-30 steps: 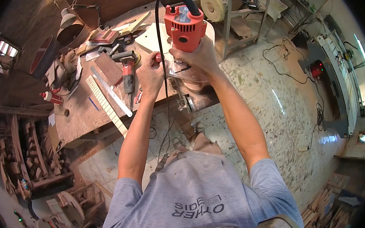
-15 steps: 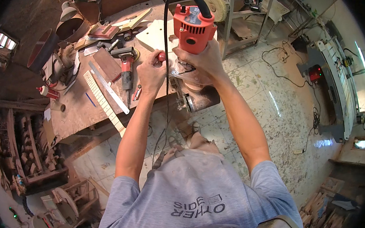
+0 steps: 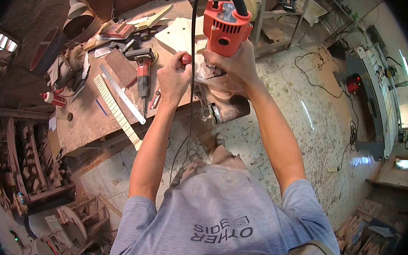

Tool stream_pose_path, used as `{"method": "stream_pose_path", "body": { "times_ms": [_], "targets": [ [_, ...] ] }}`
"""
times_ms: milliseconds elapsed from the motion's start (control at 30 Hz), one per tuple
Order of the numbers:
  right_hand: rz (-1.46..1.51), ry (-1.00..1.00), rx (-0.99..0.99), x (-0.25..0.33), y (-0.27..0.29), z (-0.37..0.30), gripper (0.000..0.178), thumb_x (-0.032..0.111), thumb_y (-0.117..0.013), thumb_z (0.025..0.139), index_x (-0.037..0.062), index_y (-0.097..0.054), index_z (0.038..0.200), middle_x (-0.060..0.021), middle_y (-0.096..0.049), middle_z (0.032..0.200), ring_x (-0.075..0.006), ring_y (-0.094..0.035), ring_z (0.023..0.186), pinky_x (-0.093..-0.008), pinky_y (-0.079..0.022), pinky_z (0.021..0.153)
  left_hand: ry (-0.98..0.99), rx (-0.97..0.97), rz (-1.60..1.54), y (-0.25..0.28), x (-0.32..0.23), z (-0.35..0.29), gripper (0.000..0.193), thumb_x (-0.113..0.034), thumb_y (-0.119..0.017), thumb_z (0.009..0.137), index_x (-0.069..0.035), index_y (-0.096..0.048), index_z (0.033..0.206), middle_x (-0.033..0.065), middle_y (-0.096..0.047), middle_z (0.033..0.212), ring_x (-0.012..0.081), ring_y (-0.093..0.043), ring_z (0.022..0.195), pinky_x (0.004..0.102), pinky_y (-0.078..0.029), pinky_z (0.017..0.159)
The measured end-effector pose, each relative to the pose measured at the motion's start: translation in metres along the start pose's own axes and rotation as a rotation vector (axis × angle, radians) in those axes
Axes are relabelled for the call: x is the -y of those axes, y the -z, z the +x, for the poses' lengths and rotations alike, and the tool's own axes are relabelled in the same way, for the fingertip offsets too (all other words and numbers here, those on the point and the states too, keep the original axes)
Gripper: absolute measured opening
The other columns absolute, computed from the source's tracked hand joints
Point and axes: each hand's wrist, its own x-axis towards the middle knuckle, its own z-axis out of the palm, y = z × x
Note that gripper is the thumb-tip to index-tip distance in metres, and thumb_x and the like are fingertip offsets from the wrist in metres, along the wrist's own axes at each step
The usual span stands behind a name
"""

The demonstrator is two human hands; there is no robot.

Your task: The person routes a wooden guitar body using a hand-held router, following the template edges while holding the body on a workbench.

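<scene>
A red trim router (image 3: 226, 31) stands upright on the far side of the workbench, a thick black cord rising from its top. My right hand (image 3: 241, 65) is wrapped around the lower part of its body. Below the grip, a clear plastic base (image 3: 207, 80) shows in part. My left hand (image 3: 173, 78) closes on a red round knob (image 3: 186, 59) just left of the router. Whether the knob joins the base is hidden by the cord and my fingers. Pale flat wood (image 3: 177, 35) lies beyond my left hand; what is directly beneath the router is mostly covered.
On the workbench (image 3: 85, 129) lie an angle grinder (image 3: 143, 76), a metal ruler (image 3: 127, 102), a fretted guitar neck (image 3: 113, 112) and a red-capped bottle (image 3: 53, 100). A dark cylindrical machine part (image 3: 232, 109) juts out near my right forearm. The router's black cord (image 3: 190, 107) hangs between my arms.
The router and both my hands have shifted slightly right in the picture. My grip on the router and the knob stays the same.
</scene>
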Motion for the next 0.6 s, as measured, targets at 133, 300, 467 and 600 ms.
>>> {"method": "stream_pose_path", "body": {
  "times_ms": [133, 300, 467, 600],
  "targets": [
    [0.076, -0.025, 0.021, 0.005, 0.002, 0.002, 0.03, 0.022, -0.087, 0.076, 0.0024, -0.075, 0.095, -0.0018, -0.076, 0.085, -0.0102, -0.069, 0.077, -0.0299, -0.056, 0.069, -0.055, -0.001, 0.018, 0.0, 0.002, 0.002, 0.033, -0.015, -0.076, 0.084, -0.006, -0.077, 0.116, 0.0208, -0.079, 0.1, 0.0258, -0.08, 0.096, 0.0364, -0.062, 0.081],
    [0.078, -0.01, -0.016, 0.013, 0.006, -0.009, 0.031, 0.02, -0.088, 0.076, 0.0026, -0.074, 0.098, -0.002, -0.077, 0.089, -0.0107, -0.07, 0.08, -0.0304, -0.056, 0.072, -0.082, 0.051, 0.063, 0.001, 0.003, 0.002, 0.033, -0.015, -0.076, 0.083, -0.007, -0.078, 0.115, 0.026, -0.076, 0.111, 0.0273, -0.078, 0.105, 0.0355, -0.062, 0.088],
    [-0.001, 0.012, -0.049, 0.002, 0.006, -0.013, 0.031, 0.02, -0.088, 0.076, 0.0031, -0.074, 0.097, -0.0019, -0.076, 0.088, -0.0103, -0.07, 0.08, -0.0305, -0.056, 0.071, -0.137, 0.04, 0.056, 0.001, 0.007, 0.001, 0.034, -0.013, -0.076, 0.082, -0.007, -0.079, 0.115, 0.0279, -0.075, 0.115, 0.0273, -0.079, 0.104, 0.0344, -0.063, 0.088],
    [-0.003, -0.087, -0.012, 0.002, -0.002, -0.006, 0.045, 0.028, -0.091, 0.073, 0.0049, -0.072, 0.107, -0.0044, -0.077, 0.094, -0.0148, -0.073, 0.085, -0.0329, -0.057, 0.077, 0.01, 0.032, -0.073, 0.0, 0.01, 0.002, 0.035, -0.011, -0.074, 0.083, -0.004, -0.078, 0.118, 0.0259, -0.077, 0.115, 0.0236, -0.08, 0.101, 0.0323, -0.063, 0.086]
  ]
}}
